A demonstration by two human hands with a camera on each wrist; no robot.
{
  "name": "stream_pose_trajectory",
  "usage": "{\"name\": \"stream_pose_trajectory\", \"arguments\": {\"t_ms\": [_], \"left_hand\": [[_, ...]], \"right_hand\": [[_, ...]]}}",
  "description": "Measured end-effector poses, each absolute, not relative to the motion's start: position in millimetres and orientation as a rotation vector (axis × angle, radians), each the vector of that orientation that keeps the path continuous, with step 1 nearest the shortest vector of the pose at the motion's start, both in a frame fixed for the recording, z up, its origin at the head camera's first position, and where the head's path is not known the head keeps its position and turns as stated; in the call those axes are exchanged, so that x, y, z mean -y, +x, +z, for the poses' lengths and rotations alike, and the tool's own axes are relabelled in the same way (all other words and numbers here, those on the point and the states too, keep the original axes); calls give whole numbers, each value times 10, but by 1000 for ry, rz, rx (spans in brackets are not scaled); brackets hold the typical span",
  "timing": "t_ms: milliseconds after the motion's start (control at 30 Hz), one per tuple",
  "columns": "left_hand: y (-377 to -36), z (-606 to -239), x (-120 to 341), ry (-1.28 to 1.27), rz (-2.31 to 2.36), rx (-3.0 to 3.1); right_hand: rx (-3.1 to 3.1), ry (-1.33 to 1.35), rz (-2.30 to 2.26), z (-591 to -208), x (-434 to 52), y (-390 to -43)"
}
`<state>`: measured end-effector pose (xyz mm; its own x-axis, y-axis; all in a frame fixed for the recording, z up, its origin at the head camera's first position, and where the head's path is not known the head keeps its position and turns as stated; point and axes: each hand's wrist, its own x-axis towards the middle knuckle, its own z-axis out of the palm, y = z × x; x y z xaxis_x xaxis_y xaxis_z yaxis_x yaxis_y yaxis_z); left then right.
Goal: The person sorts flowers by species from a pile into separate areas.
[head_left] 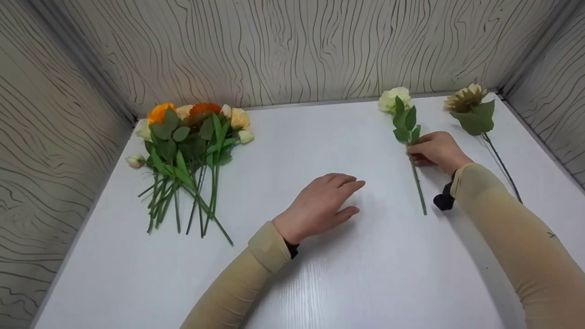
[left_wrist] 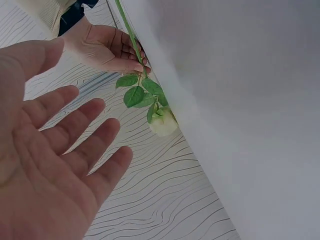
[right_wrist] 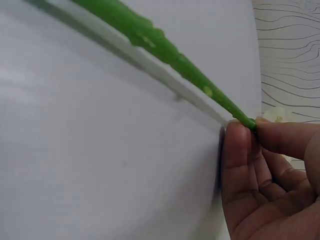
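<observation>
My right hand point(head_left: 436, 148) pinches the green stem of a white artificial rose point(head_left: 394, 99) between thumb and fingertips, just below its leaves. In the right wrist view the thorny stem point(right_wrist: 185, 65) runs from the pinch toward the camera, with its shadow on the white table beneath. The rose's bloom point(left_wrist: 164, 122) and leaves also show in the left wrist view. My left hand point(head_left: 320, 205) hovers over the middle of the table, fingers spread and relaxed, holding nothing. Right of the rose lies a large beige flower point(head_left: 467, 99) with a dark stem, partly behind the right forearm.
A pile of artificial flowers point(head_left: 183, 137), orange, cream and white with several green stems, lies at the table's left. One white bud point(head_left: 135, 161) sticks out at its side. Wood-patterned panels point(head_left: 292, 50) wall the white table point(head_left: 292, 137) at the back and sides.
</observation>
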<state>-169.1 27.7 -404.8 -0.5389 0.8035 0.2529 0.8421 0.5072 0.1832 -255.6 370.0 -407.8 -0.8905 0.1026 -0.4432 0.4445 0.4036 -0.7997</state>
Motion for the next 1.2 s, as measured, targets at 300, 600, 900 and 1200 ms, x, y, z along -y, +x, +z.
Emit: {"name": "stream_pose_trajectory", "arguments": {"t_ms": [300,600,900,1200], "left_hand": [[-1743,-4058,-249,-1415,-439,2619],[-1742,-4070,-238,-1406,-411,2651],[-1752,-4061,-235,-1418,-395,2648],[-1757,-4061,-220,-1418,-392,2658]], "right_hand": [[-2497,410,-1253,-4075,-3725,-2588],[-2492,334,-1186,-4104,-3617,-2569],[-2490,310,-1228,-4104,-3623,-2549],[-2487,307,-1258,-4104,-3659,-2507]]}}
